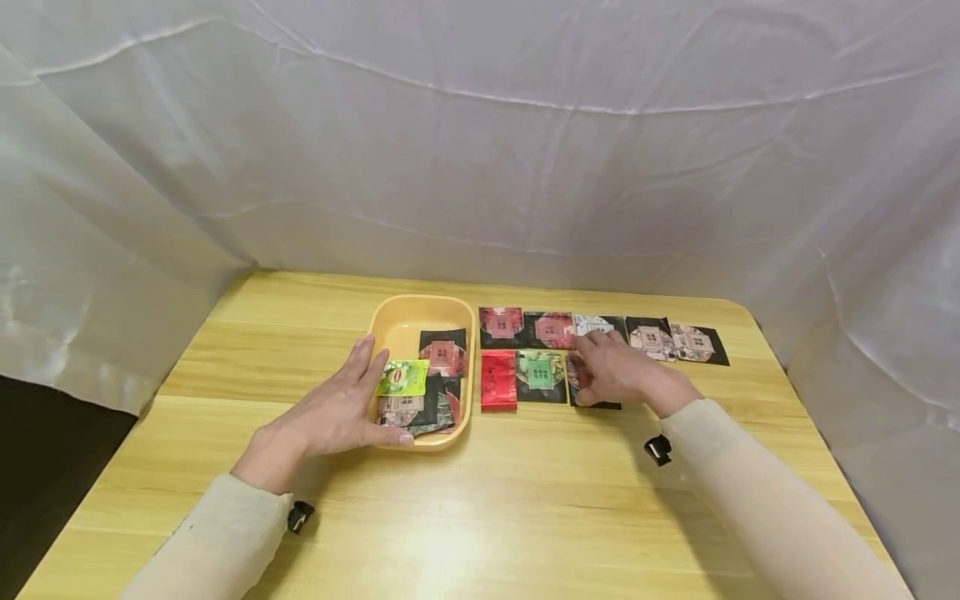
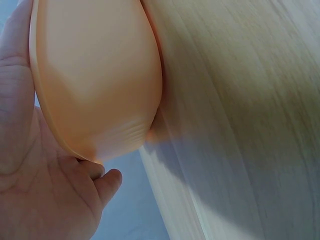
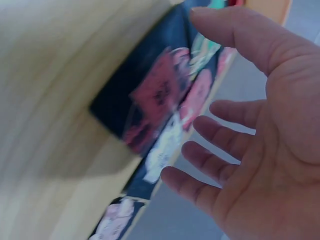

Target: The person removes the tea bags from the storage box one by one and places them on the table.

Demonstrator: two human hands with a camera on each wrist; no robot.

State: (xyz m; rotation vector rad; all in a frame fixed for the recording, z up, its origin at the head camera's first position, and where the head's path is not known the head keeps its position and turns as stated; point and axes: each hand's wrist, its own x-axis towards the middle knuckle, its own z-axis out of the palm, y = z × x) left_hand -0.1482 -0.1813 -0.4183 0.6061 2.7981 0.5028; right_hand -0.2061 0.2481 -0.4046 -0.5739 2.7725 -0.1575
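Observation:
At the near left corner of a yellow-orange plastic tray (image 1: 408,310), my left hand (image 1: 330,417) holds the rim, fingers along the left side and thumb at the near edge. In the tray lie a green-yellow tea bag packet (image 1: 403,377) and several dark ones, overlapping. My right hand (image 1: 618,371) is over a black tea bag packet with a red label (image 3: 157,92), the near row's right end. In the right wrist view its fingers are spread and the thumb tip overlaps the packet's edge. Left of it lie a green-labelled packet (image 1: 541,375) and a red packet (image 1: 498,380).
Behind the near row runs a far row of black packets, among them a red-patterned one (image 1: 501,327) at its left end and a pale-patterned one (image 1: 701,343) at its right. The wooden table (image 1: 450,517) is bordered by grey-white cloth (image 1: 480,167).

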